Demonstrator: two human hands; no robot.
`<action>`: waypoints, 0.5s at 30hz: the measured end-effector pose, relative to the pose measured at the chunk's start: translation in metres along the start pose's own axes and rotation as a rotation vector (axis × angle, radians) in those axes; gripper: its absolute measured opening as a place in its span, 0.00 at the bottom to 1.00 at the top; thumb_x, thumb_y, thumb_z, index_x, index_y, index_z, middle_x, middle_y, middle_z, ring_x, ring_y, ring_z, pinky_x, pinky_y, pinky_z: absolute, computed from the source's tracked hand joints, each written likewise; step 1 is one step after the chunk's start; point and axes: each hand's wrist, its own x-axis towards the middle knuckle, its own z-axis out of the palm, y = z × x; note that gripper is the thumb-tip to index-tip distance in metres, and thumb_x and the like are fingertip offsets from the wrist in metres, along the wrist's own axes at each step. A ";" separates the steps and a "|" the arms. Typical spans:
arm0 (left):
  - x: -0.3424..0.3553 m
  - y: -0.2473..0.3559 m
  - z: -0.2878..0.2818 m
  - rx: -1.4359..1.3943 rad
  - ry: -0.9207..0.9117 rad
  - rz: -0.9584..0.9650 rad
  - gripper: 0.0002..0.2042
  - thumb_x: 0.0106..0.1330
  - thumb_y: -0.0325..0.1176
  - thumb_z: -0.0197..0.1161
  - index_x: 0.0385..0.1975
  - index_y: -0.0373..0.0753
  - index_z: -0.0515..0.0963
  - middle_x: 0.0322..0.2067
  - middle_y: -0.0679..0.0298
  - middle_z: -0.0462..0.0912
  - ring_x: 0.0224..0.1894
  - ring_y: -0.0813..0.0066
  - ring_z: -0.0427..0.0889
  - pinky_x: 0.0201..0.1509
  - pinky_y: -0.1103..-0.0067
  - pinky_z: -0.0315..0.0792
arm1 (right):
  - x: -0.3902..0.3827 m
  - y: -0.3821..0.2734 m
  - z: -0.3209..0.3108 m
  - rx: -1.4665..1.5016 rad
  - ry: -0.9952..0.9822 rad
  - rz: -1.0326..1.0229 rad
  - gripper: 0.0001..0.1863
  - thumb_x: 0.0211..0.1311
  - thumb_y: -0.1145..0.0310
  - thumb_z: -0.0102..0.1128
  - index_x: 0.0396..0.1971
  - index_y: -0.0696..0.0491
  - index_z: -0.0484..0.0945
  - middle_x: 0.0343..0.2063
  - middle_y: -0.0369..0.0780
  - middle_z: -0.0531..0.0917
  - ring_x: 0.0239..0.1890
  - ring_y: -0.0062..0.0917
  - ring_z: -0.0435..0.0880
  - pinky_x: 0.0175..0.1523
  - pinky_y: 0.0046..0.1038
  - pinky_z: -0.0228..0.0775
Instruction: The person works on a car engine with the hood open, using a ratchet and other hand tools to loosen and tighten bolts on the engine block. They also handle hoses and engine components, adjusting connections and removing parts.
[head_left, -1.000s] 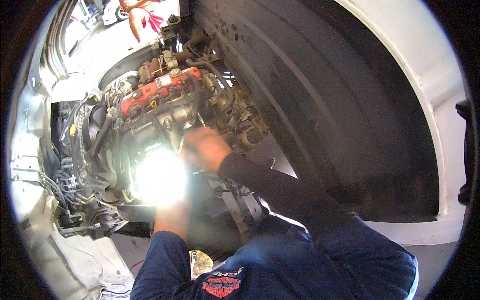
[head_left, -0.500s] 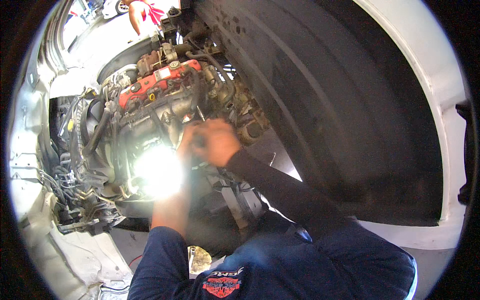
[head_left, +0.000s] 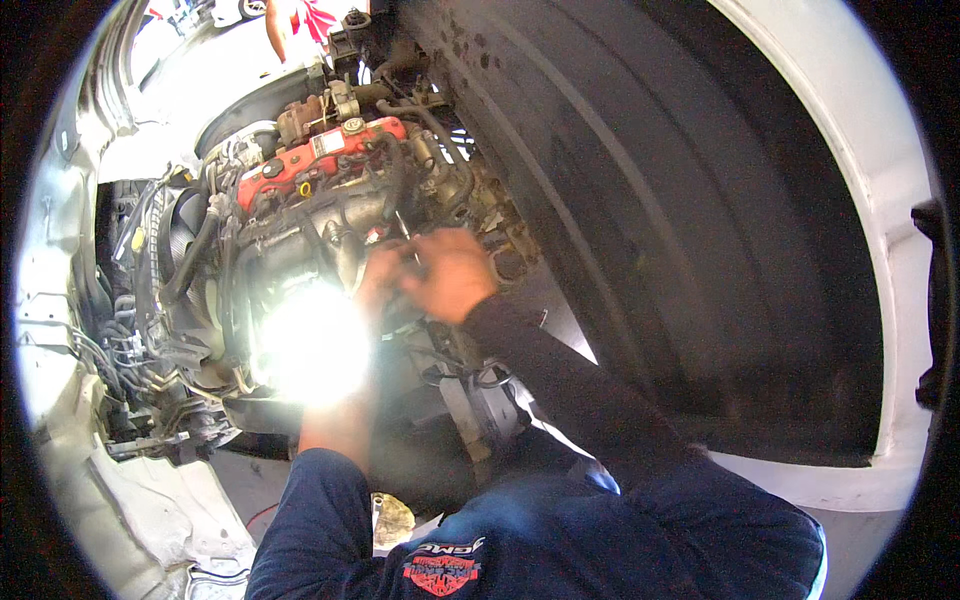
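Note:
Over the near side of an engine, my two hands come together. My right hand (head_left: 455,277) is closed round a slim tool with a metal shaft (head_left: 402,224), which points up and away toward the engine; a dark part of it shows between the hands. Against it, my left hand (head_left: 378,278) has its fingers curled, slightly blurred, and what they grip is hidden. Beyond the hands lies the red engine cover (head_left: 295,166) with a round filler cap (head_left: 353,126). Dark hoses (head_left: 395,180) and a grey metal intake pipe (head_left: 340,210) run close to my fingers.
A strong white glare (head_left: 315,345) hides my left forearm and parts beside it. On the right stands a large dark panel (head_left: 660,220) with a white rim. Cables and hoses (head_left: 150,240) crowd the left. At the top, another person's arm (head_left: 277,32) shows.
My right hand has shifted slightly to the right and turned a little at the tool. My left hand stays nearly in place. The person at the top has moved slightly.

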 end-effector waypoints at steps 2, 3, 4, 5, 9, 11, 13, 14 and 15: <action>0.009 -0.015 -0.007 -0.269 -0.111 0.022 0.15 0.68 0.37 0.68 0.48 0.34 0.85 0.50 0.58 0.86 0.51 0.66 0.82 0.57 0.69 0.74 | 0.011 -0.030 0.015 -0.159 0.010 -0.351 0.27 0.58 0.54 0.66 0.56 0.51 0.82 0.51 0.48 0.83 0.61 0.45 0.76 0.66 0.44 0.68; 0.010 -0.017 -0.009 -0.402 -0.155 0.010 0.16 0.68 0.36 0.67 0.49 0.33 0.84 0.51 0.57 0.86 0.50 0.66 0.83 0.57 0.69 0.75 | 0.015 -0.032 0.017 -0.129 -0.033 -0.354 0.29 0.60 0.52 0.66 0.57 0.54 0.81 0.51 0.48 0.84 0.60 0.44 0.78 0.66 0.44 0.69; 0.009 -0.016 -0.008 -0.538 -0.199 -0.002 0.16 0.68 0.36 0.67 0.50 0.31 0.83 0.51 0.57 0.86 0.49 0.65 0.83 0.56 0.69 0.76 | 0.017 -0.025 0.015 -0.069 -0.062 -0.208 0.30 0.61 0.50 0.65 0.58 0.56 0.81 0.51 0.48 0.84 0.60 0.44 0.79 0.66 0.44 0.69; 0.006 -0.011 -0.007 -0.680 -0.244 -0.015 0.17 0.68 0.35 0.66 0.52 0.30 0.82 0.51 0.56 0.86 0.49 0.65 0.84 0.56 0.69 0.77 | 0.016 -0.008 0.009 0.024 -0.049 -0.101 0.32 0.62 0.49 0.65 0.58 0.58 0.80 0.52 0.49 0.84 0.60 0.44 0.79 0.67 0.44 0.69; -0.008 0.017 0.014 -0.064 0.145 -0.165 0.30 0.65 0.52 0.75 0.53 0.29 0.82 0.50 0.55 0.86 0.56 0.66 0.79 0.64 0.71 0.67 | -0.006 0.061 -0.021 0.475 0.004 0.603 0.36 0.64 0.46 0.66 0.57 0.64 0.79 0.55 0.56 0.84 0.59 0.45 0.82 0.67 0.41 0.70; -0.010 0.027 0.019 -0.073 0.140 -0.173 0.29 0.65 0.52 0.75 0.52 0.30 0.82 0.48 0.56 0.86 0.54 0.67 0.79 0.62 0.71 0.68 | -0.014 0.062 -0.023 0.384 -0.031 0.750 0.35 0.63 0.47 0.67 0.55 0.66 0.80 0.55 0.58 0.84 0.59 0.45 0.83 0.67 0.40 0.71; -0.011 0.031 0.018 -0.129 0.101 -0.230 0.27 0.65 0.53 0.75 0.48 0.32 0.84 0.46 0.60 0.85 0.51 0.68 0.78 0.58 0.71 0.69 | -0.004 0.025 0.001 0.201 0.134 0.333 0.26 0.59 0.52 0.69 0.48 0.58 0.85 0.47 0.51 0.87 0.55 0.47 0.83 0.66 0.44 0.70; -0.012 0.030 0.016 -0.260 0.024 -0.202 0.27 0.65 0.53 0.75 0.48 0.32 0.84 0.46 0.60 0.85 0.50 0.69 0.78 0.57 0.71 0.69 | 0.005 0.003 0.013 0.214 0.212 0.053 0.24 0.55 0.53 0.70 0.47 0.54 0.86 0.46 0.49 0.87 0.56 0.47 0.80 0.66 0.45 0.68; -0.012 0.030 0.014 -0.312 -0.014 -0.205 0.27 0.65 0.53 0.75 0.48 0.33 0.84 0.45 0.61 0.85 0.50 0.69 0.78 0.57 0.71 0.69 | 0.016 -0.018 0.025 0.149 0.050 -0.119 0.23 0.52 0.54 0.71 0.45 0.51 0.86 0.50 0.48 0.86 0.57 0.44 0.80 0.66 0.45 0.67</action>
